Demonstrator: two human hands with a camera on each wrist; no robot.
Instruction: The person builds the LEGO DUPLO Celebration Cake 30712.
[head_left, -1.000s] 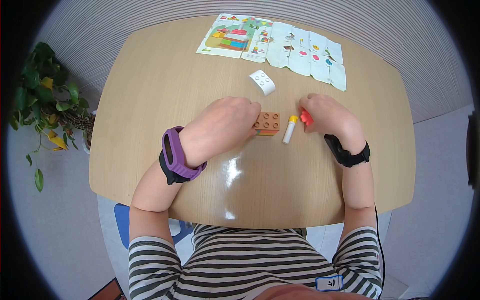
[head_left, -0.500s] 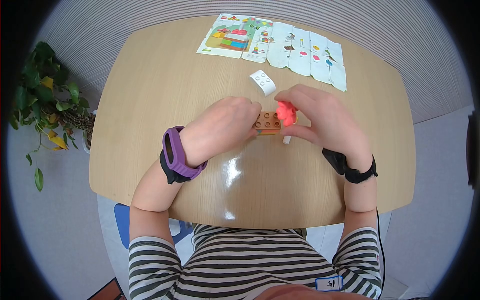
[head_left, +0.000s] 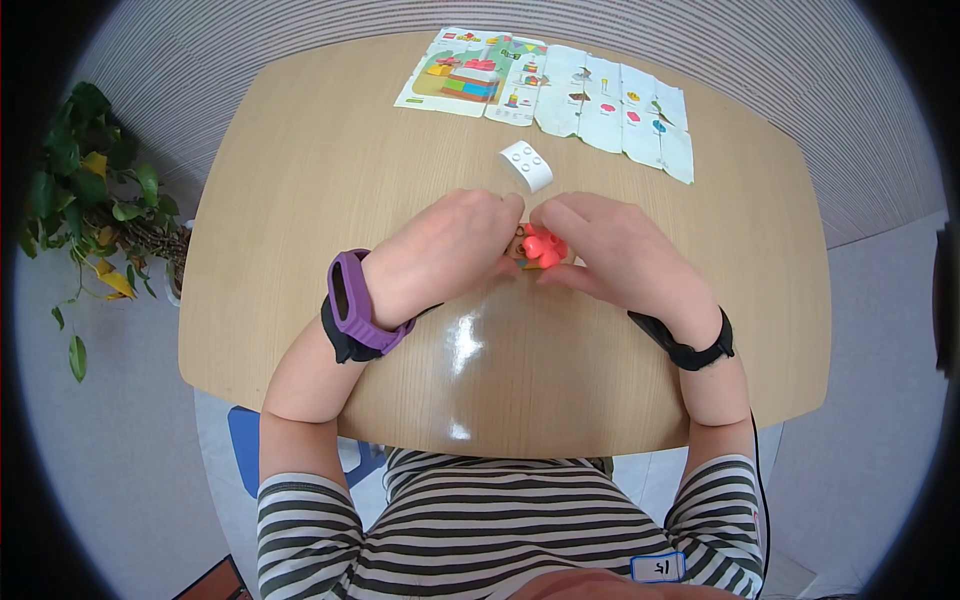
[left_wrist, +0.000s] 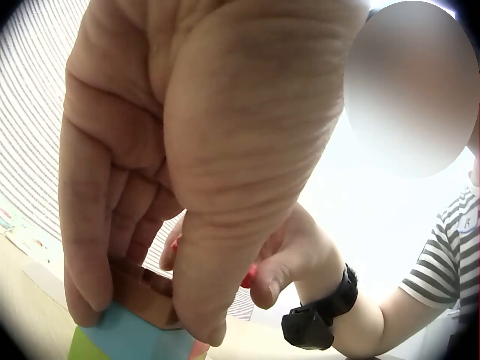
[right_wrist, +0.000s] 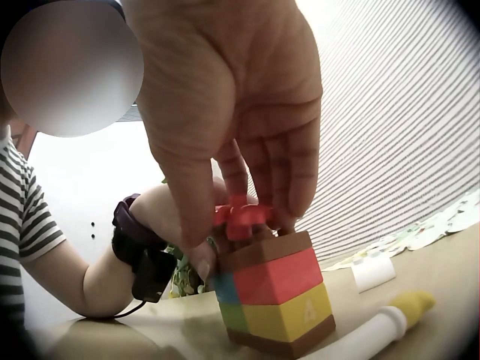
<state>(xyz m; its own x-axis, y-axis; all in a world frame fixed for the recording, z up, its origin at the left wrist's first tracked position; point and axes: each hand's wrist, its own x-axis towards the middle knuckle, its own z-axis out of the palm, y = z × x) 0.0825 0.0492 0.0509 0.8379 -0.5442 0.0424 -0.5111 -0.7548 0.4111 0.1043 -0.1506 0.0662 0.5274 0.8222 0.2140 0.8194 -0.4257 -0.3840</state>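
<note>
A stack of blocks stands between the hands, with a brown studded top (right_wrist: 289,244) over a red block (right_wrist: 279,274), a yellow block (right_wrist: 292,309) and blue and green ones. My left hand (head_left: 440,240) grips its left end, thumb and fingers on opposite sides, as the left wrist view shows (left_wrist: 202,150). My right hand (head_left: 630,250) pinches a red flower-shaped piece (head_left: 545,248) at the right part of the brown top. In the right wrist view the flower (right_wrist: 244,219) is right at the studs; whether it is pressed down I cannot tell.
A white curved brick (head_left: 526,166) lies behind the stack. Farther back, a creased instruction sheet (head_left: 560,95) is spread on the table (head_left: 300,170). A white stick with a yellow tip (right_wrist: 375,330) lies beside the stack. A plant (head_left: 100,190) stands left of the table.
My right hand has carried the red flower piece leftward, from right of the white stick to the top of the stack. My left hand has stayed on the stack.
</note>
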